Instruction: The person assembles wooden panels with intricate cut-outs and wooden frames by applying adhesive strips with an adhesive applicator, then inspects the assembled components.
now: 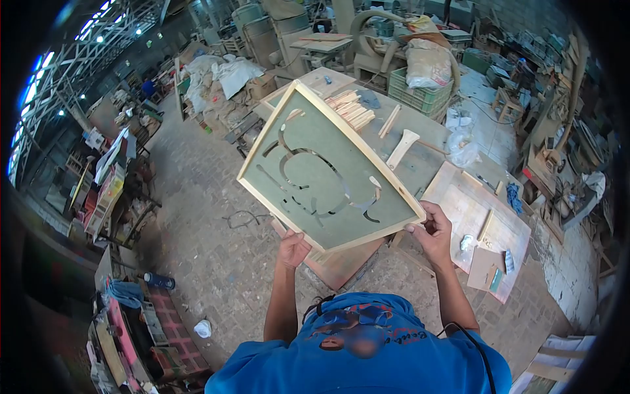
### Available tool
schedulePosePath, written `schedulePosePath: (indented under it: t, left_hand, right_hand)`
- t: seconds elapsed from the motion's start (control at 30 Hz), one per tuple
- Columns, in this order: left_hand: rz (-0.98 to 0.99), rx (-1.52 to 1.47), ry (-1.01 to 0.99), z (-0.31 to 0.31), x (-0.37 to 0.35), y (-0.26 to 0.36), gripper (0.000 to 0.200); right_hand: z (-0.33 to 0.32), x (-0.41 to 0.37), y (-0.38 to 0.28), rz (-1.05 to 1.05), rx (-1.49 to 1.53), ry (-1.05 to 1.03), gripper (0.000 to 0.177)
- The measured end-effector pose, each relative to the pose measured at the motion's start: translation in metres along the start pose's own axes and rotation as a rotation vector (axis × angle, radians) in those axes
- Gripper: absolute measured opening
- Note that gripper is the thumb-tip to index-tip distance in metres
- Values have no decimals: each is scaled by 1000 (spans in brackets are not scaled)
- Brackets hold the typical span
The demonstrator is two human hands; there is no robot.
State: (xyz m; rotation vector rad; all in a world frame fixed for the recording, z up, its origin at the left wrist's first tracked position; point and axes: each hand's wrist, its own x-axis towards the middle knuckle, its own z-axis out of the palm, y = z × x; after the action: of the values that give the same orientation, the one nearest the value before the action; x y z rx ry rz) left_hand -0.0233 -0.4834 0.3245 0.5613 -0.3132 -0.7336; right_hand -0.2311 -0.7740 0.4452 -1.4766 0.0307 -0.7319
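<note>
I hold up a wood-framed panel [328,197], tilted over the workbench. Its grey-green sheet has curved cut-outs that look like a stencil, and light wooden strips edge it all round. My left hand [294,250] is closed on the frame's lower left edge, with the thumb on the near side. At the lower right corner, my right hand [434,233] pinches the frame between thumb and fingers. Behind the panel, a bundle of thin wooden sticks [351,109] and a pale flared wooden piece [401,148] lie on the bench [420,167].
To the right, a stained board [453,190] carries a stick [486,225], a blue cloth [514,197] and a cardboard piece [484,268]. A green crate [417,92] with a sack stands behind the bench. A cluttered rack [141,315] and a dark bottle [159,281] are at lower left.
</note>
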Motion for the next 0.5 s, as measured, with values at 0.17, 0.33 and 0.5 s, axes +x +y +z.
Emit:
schedulePosePath:
  t: [0.17, 0.33, 0.5]
  left_hand:
    - [-64, -6, 40, -19, -5, -6, 59]
    - [-62, 2, 66, -24, -9, -7, 60]
    - [-63, 16, 94, -24, -12, -6, 60]
  right_hand:
    - [9, -3, 14, 26, 18, -42, 44]
    - [19, -4, 14, 2, -6, -70, 44]
    - [26, -5, 13, -4, -22, -99, 43]
